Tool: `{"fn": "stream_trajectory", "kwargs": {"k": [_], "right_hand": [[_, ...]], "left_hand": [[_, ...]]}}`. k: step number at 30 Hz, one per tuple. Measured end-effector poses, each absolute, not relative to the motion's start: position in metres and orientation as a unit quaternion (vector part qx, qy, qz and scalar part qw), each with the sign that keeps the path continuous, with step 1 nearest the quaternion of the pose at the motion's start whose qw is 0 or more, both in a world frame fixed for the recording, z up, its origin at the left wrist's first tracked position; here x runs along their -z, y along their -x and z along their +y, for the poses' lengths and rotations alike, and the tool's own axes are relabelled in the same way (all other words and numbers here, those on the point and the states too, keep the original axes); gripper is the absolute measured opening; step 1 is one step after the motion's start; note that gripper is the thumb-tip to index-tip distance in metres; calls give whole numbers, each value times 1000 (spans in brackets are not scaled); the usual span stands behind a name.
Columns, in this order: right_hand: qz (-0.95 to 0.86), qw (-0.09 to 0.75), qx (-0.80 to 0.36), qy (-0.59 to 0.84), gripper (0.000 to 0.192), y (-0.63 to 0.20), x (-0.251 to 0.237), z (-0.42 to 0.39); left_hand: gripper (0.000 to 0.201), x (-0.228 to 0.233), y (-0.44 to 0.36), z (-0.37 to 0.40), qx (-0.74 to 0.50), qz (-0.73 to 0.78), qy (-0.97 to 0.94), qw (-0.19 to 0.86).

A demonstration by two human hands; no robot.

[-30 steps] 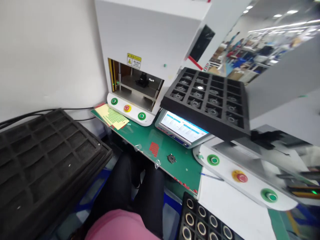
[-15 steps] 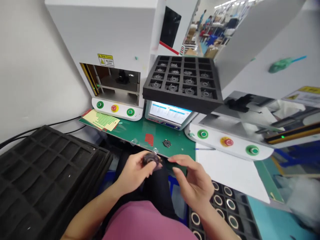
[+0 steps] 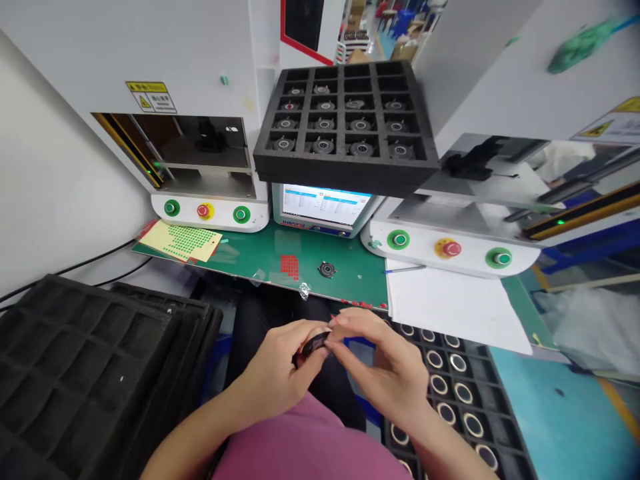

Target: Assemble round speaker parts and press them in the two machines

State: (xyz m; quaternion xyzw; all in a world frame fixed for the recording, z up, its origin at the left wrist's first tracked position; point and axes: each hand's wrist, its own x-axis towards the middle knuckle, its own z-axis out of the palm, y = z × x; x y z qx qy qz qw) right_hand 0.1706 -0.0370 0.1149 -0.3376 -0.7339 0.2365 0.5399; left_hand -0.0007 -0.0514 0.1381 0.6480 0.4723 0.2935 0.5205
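Note:
My left hand (image 3: 285,363) is closed around a round black part (image 3: 316,343), held tilted above my lap. At the part's right edge, the thumb and fingertips of my right hand (image 3: 383,363) close in a pinch on it. A small red piece (image 3: 334,319) shows by the right fingertips; whether it is held or stuck there I cannot tell. Another round black part (image 3: 327,269), with small lugs around its rim, lies on the green mat (image 3: 260,250). Left of it is a sheet of red square stickers (image 3: 289,267). The fingers hide much of the held part.
A black foam tray (image 3: 345,167) of similar parts sits above the screen (image 3: 323,205). White presses with buttons stand left (image 3: 210,213) and right (image 3: 450,253). Stacked black trays (image 3: 85,373) rise at left. A tray of ringed parts (image 3: 480,380) and white paper (image 3: 455,303) are at right.
My right hand has moved left onto the held part, its fingers closing from apart to a pinch. The part has been tilted in my left hand. The camera view has shifted.

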Motion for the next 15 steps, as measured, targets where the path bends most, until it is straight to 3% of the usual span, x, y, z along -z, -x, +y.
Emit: {"fn": "stream_trajectory", "kwargs": {"k": [8, 15], "right_hand": [[-713, 579, -274, 285, 40, -171, -100, -46], [-569, 675, -358, 305, 30, -170, -92, -54]], "left_hand": [[38, -109, 0, -35, -272, 356, -355, 820], [43, -108, -8, -33, -293, 326, -228, 869]]}}
